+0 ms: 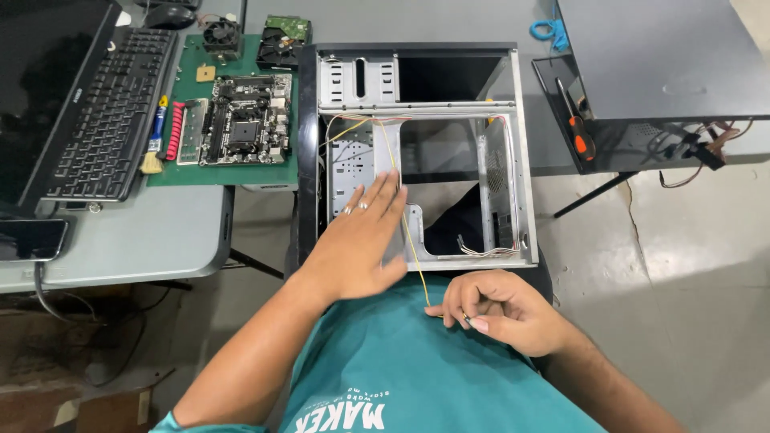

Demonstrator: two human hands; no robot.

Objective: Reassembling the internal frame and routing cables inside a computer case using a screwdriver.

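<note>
An open, empty computer case (521, 160) of bare metal with a black front rests on my lap, its open side up. My left hand (357, 244) lies flat with fingers spread on the case's lower left edge, rings on two fingers. My right hand (501, 309) sits just below the case, fingers pinched on the end of a thin yellow wire (401, 204) that runs up through the case to its upper left corner. A bundle of thin white and red wires (489, 250) lies in the case's lower right corner.
On the grey table at left a green mat (241, 175) holds a motherboard (245, 120), a memory stick (192, 131), a cooler fan (221, 36) and a hard drive (282, 40). A black keyboard (112, 112), monitor (44, 88) and phone (32, 239) lie further left. A second black case (666, 56) and a screwdriver (579, 132) sit at right.
</note>
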